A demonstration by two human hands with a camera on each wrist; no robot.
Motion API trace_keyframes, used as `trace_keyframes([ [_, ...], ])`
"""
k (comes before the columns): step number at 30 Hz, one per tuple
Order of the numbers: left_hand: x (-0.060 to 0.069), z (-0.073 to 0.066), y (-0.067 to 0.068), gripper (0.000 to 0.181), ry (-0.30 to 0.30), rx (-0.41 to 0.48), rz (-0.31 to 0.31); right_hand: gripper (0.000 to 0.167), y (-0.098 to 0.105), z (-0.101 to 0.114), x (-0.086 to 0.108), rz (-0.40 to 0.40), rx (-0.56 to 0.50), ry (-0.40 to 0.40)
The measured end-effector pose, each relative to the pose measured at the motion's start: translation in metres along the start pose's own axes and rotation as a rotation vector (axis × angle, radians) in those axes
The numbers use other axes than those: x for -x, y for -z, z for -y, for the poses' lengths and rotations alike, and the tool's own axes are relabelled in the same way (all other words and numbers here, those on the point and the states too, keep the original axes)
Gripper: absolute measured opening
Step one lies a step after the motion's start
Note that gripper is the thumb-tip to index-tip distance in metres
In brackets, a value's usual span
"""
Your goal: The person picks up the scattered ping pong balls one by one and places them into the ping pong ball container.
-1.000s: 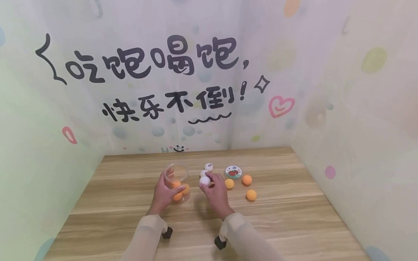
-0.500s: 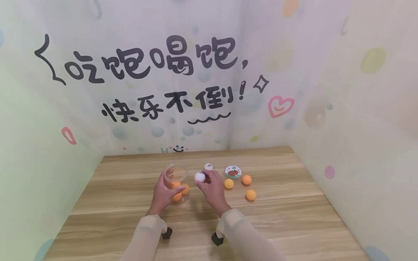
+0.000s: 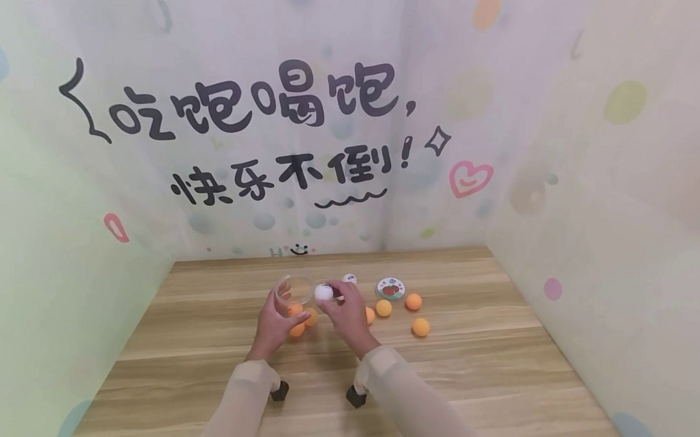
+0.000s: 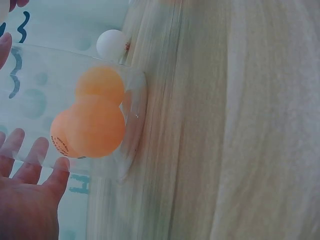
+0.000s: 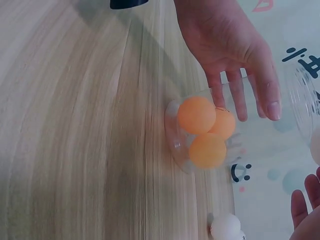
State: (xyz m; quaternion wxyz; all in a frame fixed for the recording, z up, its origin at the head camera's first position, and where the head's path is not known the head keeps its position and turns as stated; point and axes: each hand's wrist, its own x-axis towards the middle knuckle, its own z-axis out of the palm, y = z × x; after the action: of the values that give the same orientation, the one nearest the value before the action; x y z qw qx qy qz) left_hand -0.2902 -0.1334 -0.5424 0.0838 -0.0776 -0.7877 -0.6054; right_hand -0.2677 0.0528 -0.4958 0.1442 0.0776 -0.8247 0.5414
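Observation:
My left hand (image 3: 273,326) grips a clear plastic jar (image 3: 297,298), its thumb in front and fingers around the far side. The jar stands upright on the wooden table with its mouth uncovered. Three orange table tennis balls (image 5: 207,150) lie at its bottom. Just right of the jar's rim, my right hand (image 3: 351,314) pinches a white table tennis ball (image 3: 323,293) between thumb and fingers, raised off the table. Behind that hand rests another white ball (image 3: 350,279). The right wrist view shows a pair of white balls (image 5: 226,227) on the table, one partly cut off.
A round lid (image 3: 390,289) with a red printed picture lies right of the hands. Several loose orange balls (image 3: 421,327) are scattered near it, one partly hidden by the right hand. Patterned walls (image 3: 535,206) enclose the wooden table (image 3: 495,378) at the back and sides.
My right hand has lifted the white ball and carried it left to the jar's rim. An orange ball beside the right hand has come into sight. The left hand and jar stay put.

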Motion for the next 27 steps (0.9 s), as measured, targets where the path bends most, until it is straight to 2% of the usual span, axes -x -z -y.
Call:
trace_keyframes([
  [7,0.001,0.0,-0.001,0.088,0.017,0.009,-0.007,0.044,-0.004,0.006,-0.001,0.006,0.017,-0.029],
  [17,0.001,0.002,0.001,0.089,0.028,0.005,-0.005,0.044,-0.006,0.009,-0.004,0.001,0.006,-0.024],
  [27,0.003,-0.002,0.001,0.086,0.042,0.018,0.011,0.041,-0.007,0.012,-0.008,-0.012,-0.028,0.015],
])
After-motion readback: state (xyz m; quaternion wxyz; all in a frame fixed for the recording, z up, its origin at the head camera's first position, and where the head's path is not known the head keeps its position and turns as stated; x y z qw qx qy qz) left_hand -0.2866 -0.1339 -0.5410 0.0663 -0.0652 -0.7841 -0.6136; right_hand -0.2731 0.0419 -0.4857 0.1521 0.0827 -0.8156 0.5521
